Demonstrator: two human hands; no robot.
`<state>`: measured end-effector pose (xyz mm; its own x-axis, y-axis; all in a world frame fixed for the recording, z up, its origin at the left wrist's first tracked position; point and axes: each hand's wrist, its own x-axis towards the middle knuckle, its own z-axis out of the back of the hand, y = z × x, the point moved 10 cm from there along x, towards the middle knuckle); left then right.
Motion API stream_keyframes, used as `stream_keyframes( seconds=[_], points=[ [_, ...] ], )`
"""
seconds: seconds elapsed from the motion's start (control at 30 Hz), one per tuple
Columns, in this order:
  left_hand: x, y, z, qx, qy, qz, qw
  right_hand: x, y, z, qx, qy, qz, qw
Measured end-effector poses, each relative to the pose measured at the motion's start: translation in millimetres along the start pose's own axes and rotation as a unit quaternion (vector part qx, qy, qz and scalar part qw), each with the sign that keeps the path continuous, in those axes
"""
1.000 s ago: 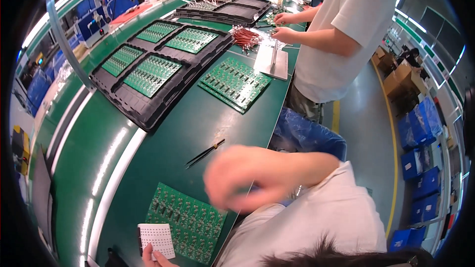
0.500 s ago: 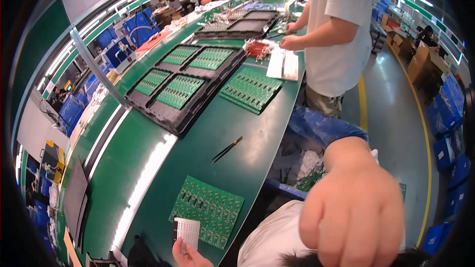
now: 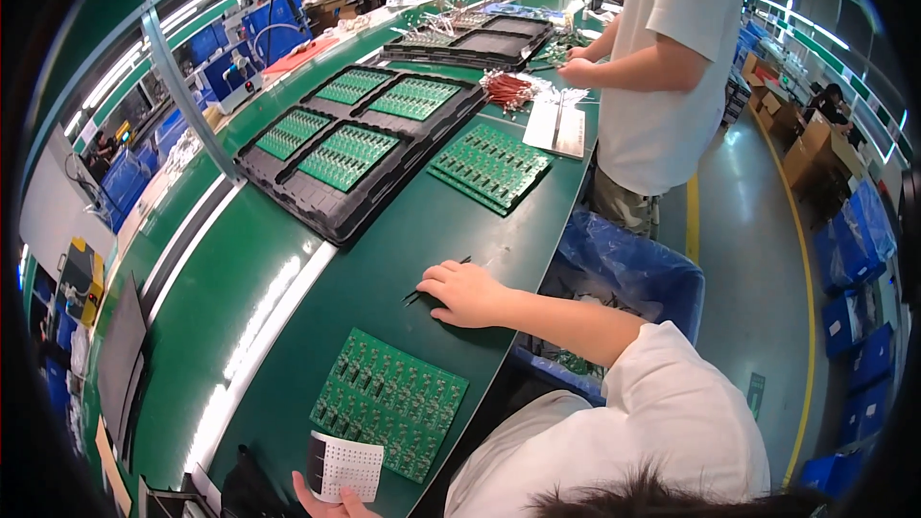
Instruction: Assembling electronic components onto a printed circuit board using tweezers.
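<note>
My left hand (image 3: 331,504) is at the lower edge, its thumb and fingers pinching a small white sheet of labels (image 3: 347,467) with a black strip down one side. That sheet overlaps the near corner of a green circuit board panel (image 3: 393,403) lying on the bench. Beyond the panel, my right hand (image 3: 465,294) rests low on the bench with its fingers closed round black tweezers (image 3: 413,298). Most of the tweezers are hidden under the hand; the tips and back end stick out.
A black tray (image 3: 360,216) with several green boards lies further left. Stacked panels (image 3: 491,168), a white sheet (image 3: 556,129) and red-and-white wires (image 3: 508,89) are near a standing co-worker (image 3: 662,86). A blue lined bin (image 3: 662,273) stands beside the bench edge.
My right hand has come from close in front of the camera down onto the bench and closed over the tweezers. The left hand still holds the label sheet, now slightly further left.
</note>
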<state>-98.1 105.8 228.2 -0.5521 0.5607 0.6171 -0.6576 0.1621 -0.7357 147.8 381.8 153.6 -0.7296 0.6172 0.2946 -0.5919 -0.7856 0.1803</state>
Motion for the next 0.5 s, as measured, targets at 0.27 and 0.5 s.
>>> stream_keyframes(
  seconds=[0.27,0.5],
  points=[
    [-13.7,13.0,3.5,0.038,-0.005,0.028,0.999,-3.1,-5.8,9.6,0.002,-0.095,-0.051,0.994],
    [-23.3,25.7,5.4,0.054,-0.003,0.041,0.998,-6.9,-3.8,20.2,0.009,-0.160,-0.045,0.986]
  ],
)
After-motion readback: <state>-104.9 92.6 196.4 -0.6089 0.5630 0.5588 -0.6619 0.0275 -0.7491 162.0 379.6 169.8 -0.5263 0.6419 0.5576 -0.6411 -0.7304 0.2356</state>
